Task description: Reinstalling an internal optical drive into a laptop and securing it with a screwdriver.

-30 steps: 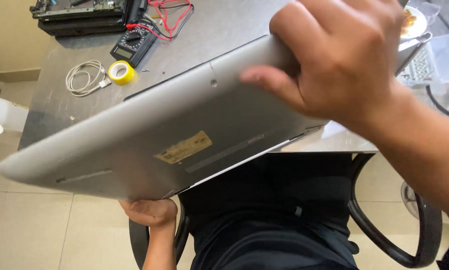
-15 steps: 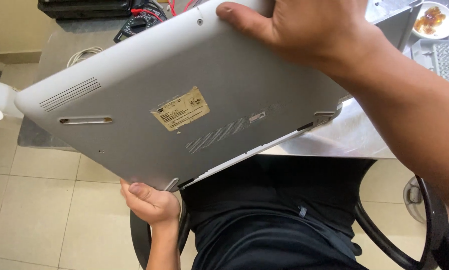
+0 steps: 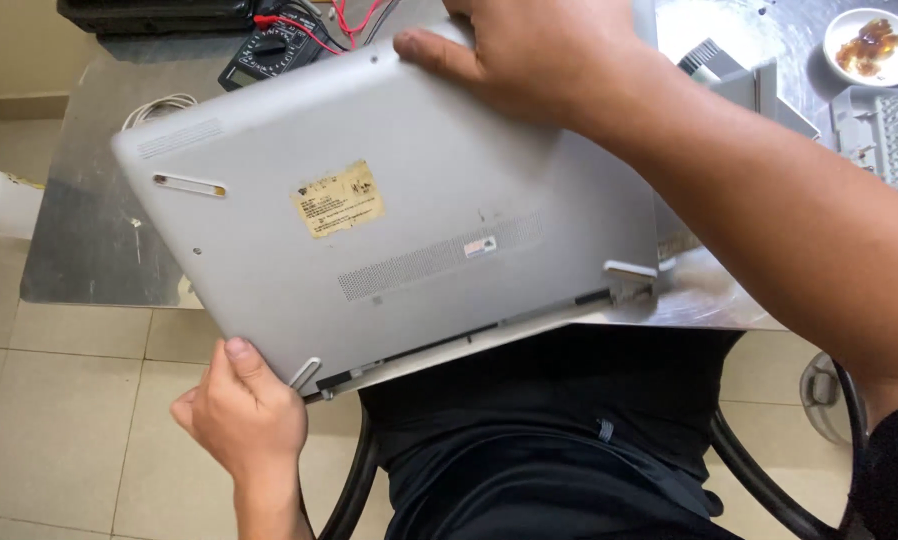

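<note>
While the silver laptop [image 3: 399,220] is held underside up above the tabletop [image 3: 89,240], the left hand [image 3: 244,415] grasps its near corner. The right hand [image 3: 539,55] has its fingers clenched over the far edge.

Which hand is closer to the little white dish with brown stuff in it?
The right hand. It grips the laptop's far edge, across from the dish. The left hand holds the near corner, much farther away.

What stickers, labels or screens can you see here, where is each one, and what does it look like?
Yellowed label: on the upturned grey underside of the laptop, toward its left half; a worn rectangle with small dark print and scuffed edges.
Small sticker: lower, near the underside's middle, by the vent holes; a tiny rectangle, white with a touch of red.
Meter: on the table behind the laptop; dark case with red leads, its display mostly hidden.
</note>
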